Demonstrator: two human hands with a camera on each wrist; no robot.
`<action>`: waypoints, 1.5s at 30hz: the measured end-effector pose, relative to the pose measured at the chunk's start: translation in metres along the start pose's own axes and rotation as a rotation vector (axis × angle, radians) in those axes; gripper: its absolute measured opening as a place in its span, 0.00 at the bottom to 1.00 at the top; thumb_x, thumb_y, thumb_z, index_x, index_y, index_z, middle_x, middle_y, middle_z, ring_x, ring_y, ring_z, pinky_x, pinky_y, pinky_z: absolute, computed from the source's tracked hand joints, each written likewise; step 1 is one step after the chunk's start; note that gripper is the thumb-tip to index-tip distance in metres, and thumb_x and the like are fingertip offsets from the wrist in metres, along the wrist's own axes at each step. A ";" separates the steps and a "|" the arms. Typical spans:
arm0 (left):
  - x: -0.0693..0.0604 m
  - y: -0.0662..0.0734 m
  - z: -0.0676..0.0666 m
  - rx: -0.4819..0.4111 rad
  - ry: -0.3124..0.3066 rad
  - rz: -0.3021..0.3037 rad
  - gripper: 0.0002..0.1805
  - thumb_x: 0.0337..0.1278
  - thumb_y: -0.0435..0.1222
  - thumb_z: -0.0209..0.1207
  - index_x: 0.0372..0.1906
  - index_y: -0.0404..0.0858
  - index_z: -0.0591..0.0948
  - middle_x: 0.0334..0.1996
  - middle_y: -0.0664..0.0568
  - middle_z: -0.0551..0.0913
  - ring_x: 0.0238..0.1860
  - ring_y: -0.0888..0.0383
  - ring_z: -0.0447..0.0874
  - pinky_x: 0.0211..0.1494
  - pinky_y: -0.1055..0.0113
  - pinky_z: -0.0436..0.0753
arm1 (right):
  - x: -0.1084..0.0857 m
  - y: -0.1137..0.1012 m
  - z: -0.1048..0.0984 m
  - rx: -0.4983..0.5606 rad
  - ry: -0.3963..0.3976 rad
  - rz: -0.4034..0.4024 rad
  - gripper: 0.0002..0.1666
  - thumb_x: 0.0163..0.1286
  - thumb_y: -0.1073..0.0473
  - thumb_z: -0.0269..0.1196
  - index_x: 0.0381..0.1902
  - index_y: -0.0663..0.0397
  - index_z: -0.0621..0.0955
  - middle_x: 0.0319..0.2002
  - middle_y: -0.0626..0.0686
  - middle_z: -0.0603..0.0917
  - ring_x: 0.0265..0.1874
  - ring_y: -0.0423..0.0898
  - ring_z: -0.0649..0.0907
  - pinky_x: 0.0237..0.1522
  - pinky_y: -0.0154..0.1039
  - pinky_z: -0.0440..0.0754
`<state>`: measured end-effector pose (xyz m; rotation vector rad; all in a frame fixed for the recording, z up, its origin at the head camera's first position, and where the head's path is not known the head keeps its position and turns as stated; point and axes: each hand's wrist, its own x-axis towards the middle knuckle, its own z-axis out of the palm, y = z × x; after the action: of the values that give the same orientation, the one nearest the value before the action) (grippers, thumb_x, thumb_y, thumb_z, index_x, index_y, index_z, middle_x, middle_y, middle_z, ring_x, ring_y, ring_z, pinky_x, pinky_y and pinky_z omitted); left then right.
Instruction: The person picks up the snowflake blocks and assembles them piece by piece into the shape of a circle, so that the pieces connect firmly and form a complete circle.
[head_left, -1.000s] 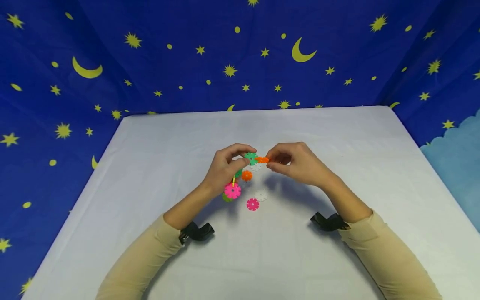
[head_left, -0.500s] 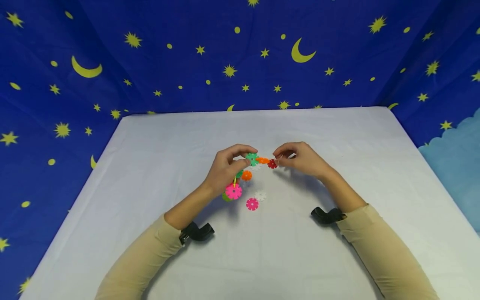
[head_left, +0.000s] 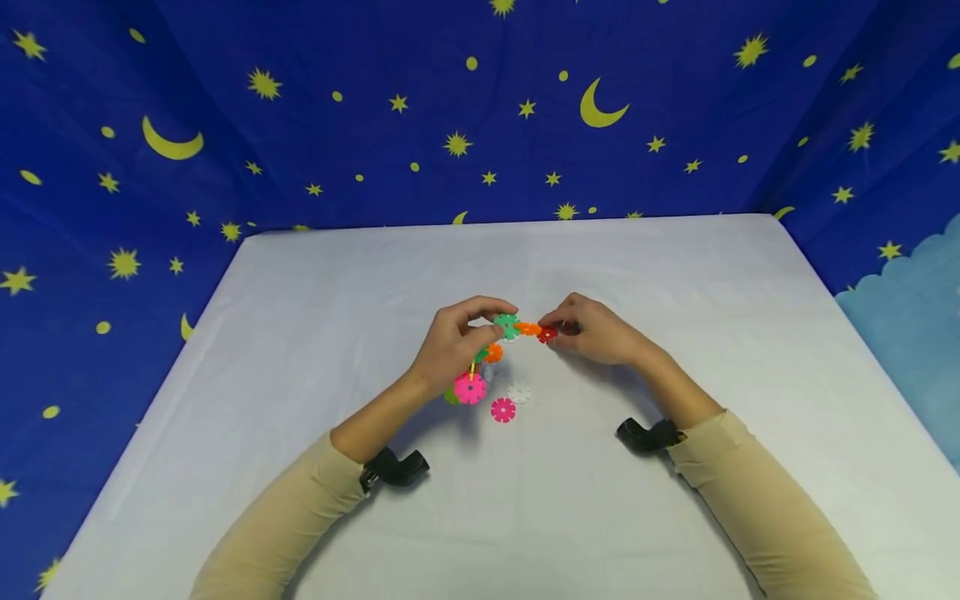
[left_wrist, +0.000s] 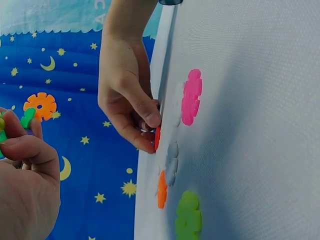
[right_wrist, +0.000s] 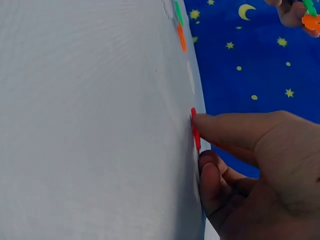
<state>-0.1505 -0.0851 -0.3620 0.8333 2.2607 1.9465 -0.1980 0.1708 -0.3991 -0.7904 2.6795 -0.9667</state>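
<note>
In the head view my left hand (head_left: 453, 346) holds a chain of notched plastic flower discs above the table. A teal-green disc (head_left: 507, 326) sits by its fingertips, with an orange disc (head_left: 528, 329) joined edge-on to it. Below the palm hang a yellow disc (head_left: 472, 367), seen edge-on, and a bright pink disc (head_left: 470, 388). The fingers partly hide the rest of the chain. My right hand (head_left: 600, 331) pinches a red disc (right_wrist: 196, 129) at table level; in the right wrist view one fingertip lies on its face while other fingers curl at its edge.
Loose discs lie on the white tablecloth (head_left: 585, 517): an orange one (head_left: 494, 352), a pink one (head_left: 503, 410), a white one (head_left: 519, 392), a grey one (left_wrist: 171, 164) and a lime-green one (left_wrist: 188, 220). A blue star-patterned curtain (head_left: 375, 142) stands behind the table.
My right hand has let go of the orange disc, which stays joined to the teal-green one, and has moved down to the red disc. The left hand has barely moved.
</note>
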 end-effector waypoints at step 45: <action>0.001 -0.005 -0.001 0.063 0.057 0.008 0.15 0.59 0.36 0.53 0.49 0.40 0.83 0.45 0.49 0.82 0.42 0.56 0.76 0.30 0.64 0.79 | -0.008 -0.018 -0.017 0.299 -0.007 0.000 0.10 0.64 0.64 0.64 0.44 0.51 0.83 0.34 0.51 0.83 0.29 0.50 0.82 0.34 0.47 0.81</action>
<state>-0.1534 -0.0856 -0.3657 0.8042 2.3655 1.9360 -0.1894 0.1732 -0.3748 -0.7260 2.4447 -1.3199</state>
